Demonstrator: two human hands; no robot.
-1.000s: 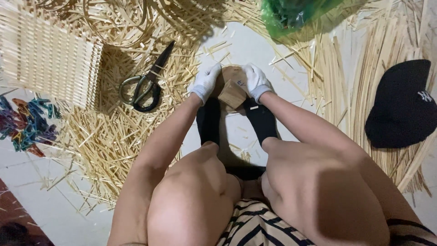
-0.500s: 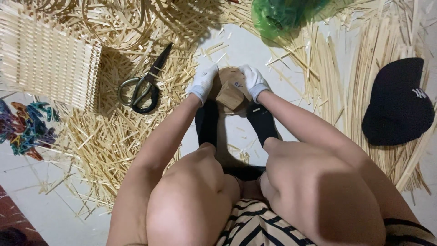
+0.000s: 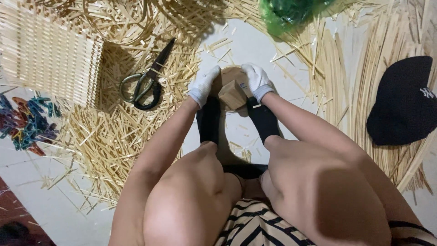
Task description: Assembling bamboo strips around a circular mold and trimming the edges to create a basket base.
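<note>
Both hands (image 3: 230, 84) still grip wooden block (image 3: 232, 94)

scissors (image 3: 144, 84) lie on straw (image 3: 109, 136) left of the hands, cap (image 3: 403, 102) far right.

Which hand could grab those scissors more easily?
Probably the left hand. The scissors lie on the straw on its side, while the right hand sits beyond the round wooden piece that both gloved hands hold.
</note>
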